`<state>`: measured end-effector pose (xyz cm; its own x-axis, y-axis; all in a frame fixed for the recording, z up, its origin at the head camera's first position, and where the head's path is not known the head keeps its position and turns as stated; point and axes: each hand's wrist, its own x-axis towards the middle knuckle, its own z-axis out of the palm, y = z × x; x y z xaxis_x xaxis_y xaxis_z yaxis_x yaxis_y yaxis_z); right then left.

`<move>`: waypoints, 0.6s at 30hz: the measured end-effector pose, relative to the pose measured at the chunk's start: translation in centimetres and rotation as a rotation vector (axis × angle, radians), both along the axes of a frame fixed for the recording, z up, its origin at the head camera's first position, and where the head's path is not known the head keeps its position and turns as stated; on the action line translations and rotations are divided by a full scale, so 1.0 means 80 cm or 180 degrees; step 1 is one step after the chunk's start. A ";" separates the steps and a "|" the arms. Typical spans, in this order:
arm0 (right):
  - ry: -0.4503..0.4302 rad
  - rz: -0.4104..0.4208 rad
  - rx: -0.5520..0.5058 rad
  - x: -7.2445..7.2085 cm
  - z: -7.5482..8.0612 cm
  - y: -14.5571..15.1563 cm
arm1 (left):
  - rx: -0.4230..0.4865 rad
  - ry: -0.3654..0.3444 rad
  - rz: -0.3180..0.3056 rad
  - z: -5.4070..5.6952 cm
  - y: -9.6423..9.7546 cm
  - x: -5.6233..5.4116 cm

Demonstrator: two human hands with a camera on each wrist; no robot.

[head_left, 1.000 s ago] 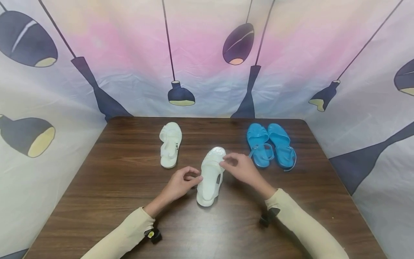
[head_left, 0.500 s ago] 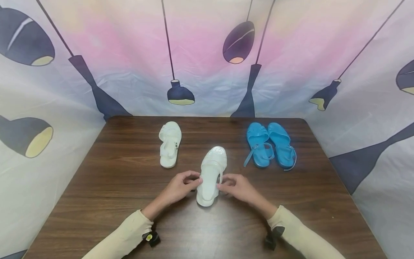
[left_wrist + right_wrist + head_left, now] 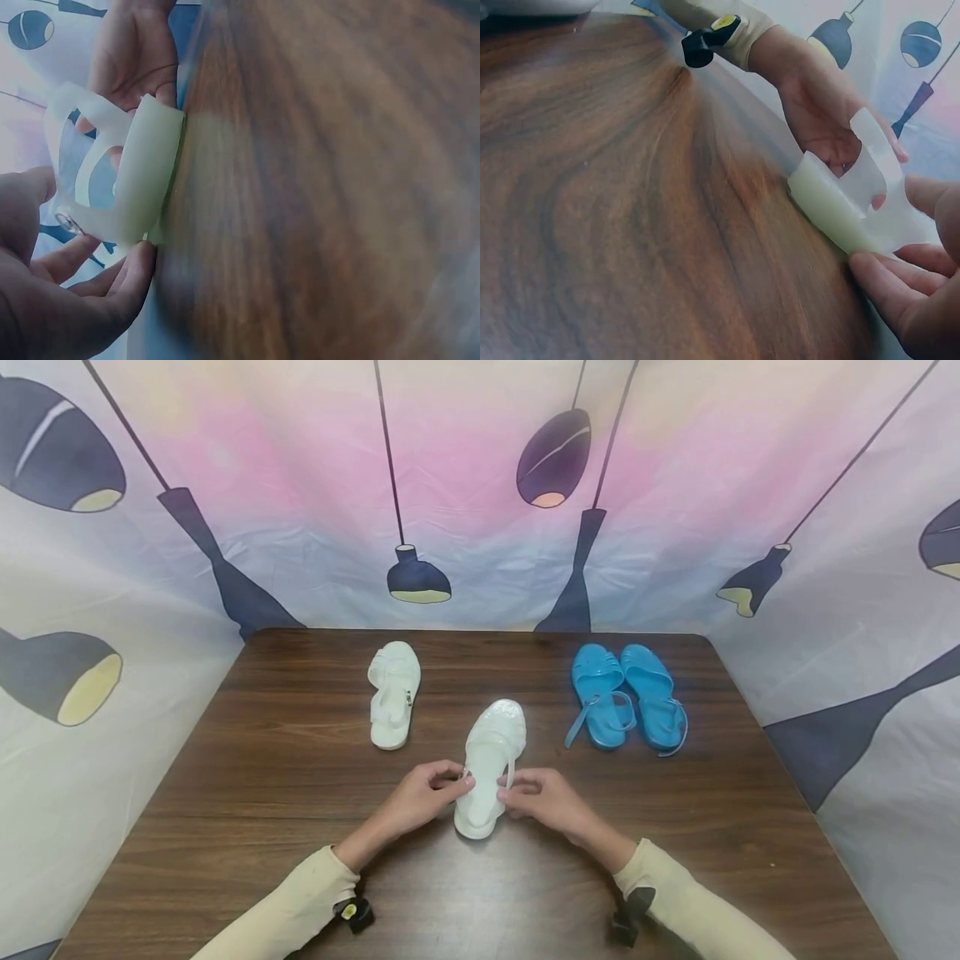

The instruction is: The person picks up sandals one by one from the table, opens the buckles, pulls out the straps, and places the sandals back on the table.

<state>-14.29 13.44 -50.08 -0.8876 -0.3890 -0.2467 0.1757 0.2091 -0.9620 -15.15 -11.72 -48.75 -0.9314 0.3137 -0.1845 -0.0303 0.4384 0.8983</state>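
A white sandal (image 3: 487,764) rests on the table, toe pointing away from me. My left hand (image 3: 420,793) holds its left side, the thumb over the edge near the strap. On the opposite side, my right hand (image 3: 547,802) pinches the ankle strap between thumb and fingers. The left wrist view shows the heel (image 3: 150,165) from behind, with a metal buckle (image 3: 69,223) beside the left hand's fingers. From the right wrist, the right fingertips touch the sole's lower edge, and the thumb lies at the upright strap (image 3: 889,217).
A second white sandal (image 3: 396,693) lies farther back on the left. Two blue sandals (image 3: 600,693) sit side by side at the back right, one with a loose strap. The brown wooden table (image 3: 300,793) meets a lamp-printed cloth backdrop (image 3: 480,527).
My right hand has come down from near the toe strap, beside the blue sandals, to the white sandal's ankle strap. The left hand has shifted slightly inward over the sandal's edge.
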 end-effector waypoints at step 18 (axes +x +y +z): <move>0.0081 -0.0201 -0.0016 -0.001 0.009 0.001 | 0.0747 -0.0126 0.0250 -0.003 0.009 0.006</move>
